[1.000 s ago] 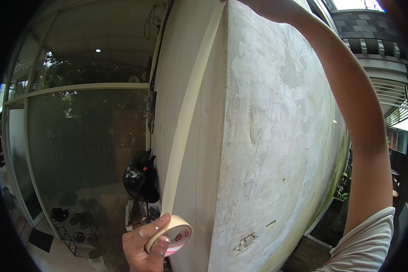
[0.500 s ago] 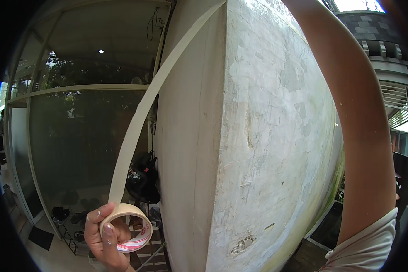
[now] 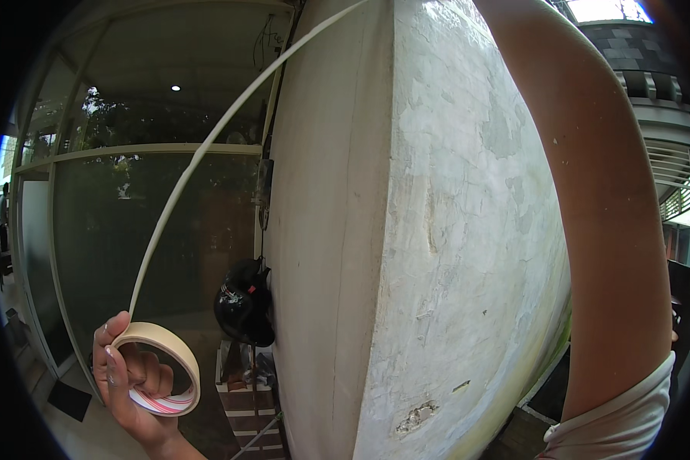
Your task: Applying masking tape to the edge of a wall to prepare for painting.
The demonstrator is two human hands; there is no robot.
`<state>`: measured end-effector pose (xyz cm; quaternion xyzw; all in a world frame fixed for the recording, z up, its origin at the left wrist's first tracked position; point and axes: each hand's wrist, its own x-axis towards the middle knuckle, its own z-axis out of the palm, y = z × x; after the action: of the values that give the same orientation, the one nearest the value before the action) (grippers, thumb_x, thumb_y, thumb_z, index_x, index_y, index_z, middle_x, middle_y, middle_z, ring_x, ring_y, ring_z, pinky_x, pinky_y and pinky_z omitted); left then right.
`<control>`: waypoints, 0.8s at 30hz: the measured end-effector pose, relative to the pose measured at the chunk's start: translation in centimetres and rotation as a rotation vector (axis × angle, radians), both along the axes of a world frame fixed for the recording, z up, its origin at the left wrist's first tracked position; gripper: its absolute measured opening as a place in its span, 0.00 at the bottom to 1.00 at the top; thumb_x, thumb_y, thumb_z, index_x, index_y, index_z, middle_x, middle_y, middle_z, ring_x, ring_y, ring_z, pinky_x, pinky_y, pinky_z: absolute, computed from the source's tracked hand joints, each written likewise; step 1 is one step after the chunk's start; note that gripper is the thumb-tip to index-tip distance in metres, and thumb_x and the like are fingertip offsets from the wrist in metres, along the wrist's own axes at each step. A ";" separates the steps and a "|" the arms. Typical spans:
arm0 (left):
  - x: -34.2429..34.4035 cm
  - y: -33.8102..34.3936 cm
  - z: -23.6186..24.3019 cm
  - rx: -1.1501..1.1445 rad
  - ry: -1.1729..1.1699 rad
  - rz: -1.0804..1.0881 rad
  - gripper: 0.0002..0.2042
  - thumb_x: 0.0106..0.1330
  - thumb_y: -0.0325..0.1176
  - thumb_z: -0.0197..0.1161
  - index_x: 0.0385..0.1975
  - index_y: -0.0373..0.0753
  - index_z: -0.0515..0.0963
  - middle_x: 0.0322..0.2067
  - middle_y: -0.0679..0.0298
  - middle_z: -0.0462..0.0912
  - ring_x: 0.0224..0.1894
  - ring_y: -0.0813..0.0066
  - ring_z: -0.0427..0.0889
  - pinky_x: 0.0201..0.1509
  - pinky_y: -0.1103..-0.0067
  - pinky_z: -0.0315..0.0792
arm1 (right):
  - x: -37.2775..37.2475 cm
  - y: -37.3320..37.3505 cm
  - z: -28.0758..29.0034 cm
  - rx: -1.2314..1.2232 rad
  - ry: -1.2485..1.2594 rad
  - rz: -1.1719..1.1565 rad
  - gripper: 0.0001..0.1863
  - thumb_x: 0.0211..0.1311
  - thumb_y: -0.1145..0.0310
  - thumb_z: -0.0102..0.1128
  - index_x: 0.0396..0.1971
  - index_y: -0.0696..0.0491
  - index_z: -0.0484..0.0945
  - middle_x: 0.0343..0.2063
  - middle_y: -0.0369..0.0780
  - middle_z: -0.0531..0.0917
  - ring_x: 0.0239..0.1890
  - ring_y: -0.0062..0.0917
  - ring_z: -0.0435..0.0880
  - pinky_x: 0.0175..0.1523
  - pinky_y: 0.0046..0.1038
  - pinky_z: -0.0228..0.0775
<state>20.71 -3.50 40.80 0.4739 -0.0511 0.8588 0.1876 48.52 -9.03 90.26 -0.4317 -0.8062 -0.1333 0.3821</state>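
My left hand, at the lower left, grips a roll of masking tape with fingers curled through its core. From the roll a long cream strip of tape runs taut, up and to the right, past the wall's corner and out at the top edge. Here the strip is turned nearly edge-on and looks narrow. My right arm reaches up along the right side; its hand lies beyond the top of the picture, so its fingers are hidden. Between the arms stands a whitish plastered wall with peeling, cracked patches.
A black helmet hangs beside the wall's left face. Behind it is a large dark glass panel in a pale frame. Below the helmet stands a striped rack. A dark mat lies on the floor at left.
My left hand has moved left and slightly up with the tape roll. The strip has swung left and turned from its flat face to nearly edge-on. The right arm stays raised.
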 end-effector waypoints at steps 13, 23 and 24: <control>-0.9 -2.4 -1.4 0.076 0.118 0.003 0.18 0.75 0.36 0.51 0.57 0.29 0.68 0.16 0.77 0.50 0.12 0.93 0.46 0.12 0.87 0.40 | -1.0 5.7 -0.2 0.539 0.114 -0.159 0.42 0.55 0.64 0.65 0.67 0.58 0.56 0.66 0.53 0.63 0.68 0.43 0.63 0.66 0.44 0.64; 6.7 -2.4 -1.7 -0.368 0.388 0.266 0.17 0.60 0.35 0.65 0.41 0.26 0.81 0.21 0.60 0.81 0.19 0.83 0.74 0.25 0.86 0.64 | -0.6 5.9 0.1 0.531 0.066 -0.209 0.43 0.54 0.64 0.66 0.68 0.58 0.55 0.67 0.52 0.63 0.68 0.43 0.63 0.65 0.46 0.65; 7.1 -2.2 -1.3 -0.346 0.473 0.306 0.17 0.58 0.34 0.66 0.40 0.26 0.82 0.25 0.56 0.84 0.23 0.79 0.78 0.29 0.86 0.68 | -0.7 6.1 0.0 0.542 0.090 -0.172 0.44 0.54 0.64 0.66 0.69 0.58 0.54 0.67 0.52 0.62 0.68 0.43 0.63 0.65 0.46 0.65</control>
<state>27.77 -5.69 39.48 0.6237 0.2121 0.7390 0.1409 47.86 -2.89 90.31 -0.3859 -0.6839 -0.3567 0.5061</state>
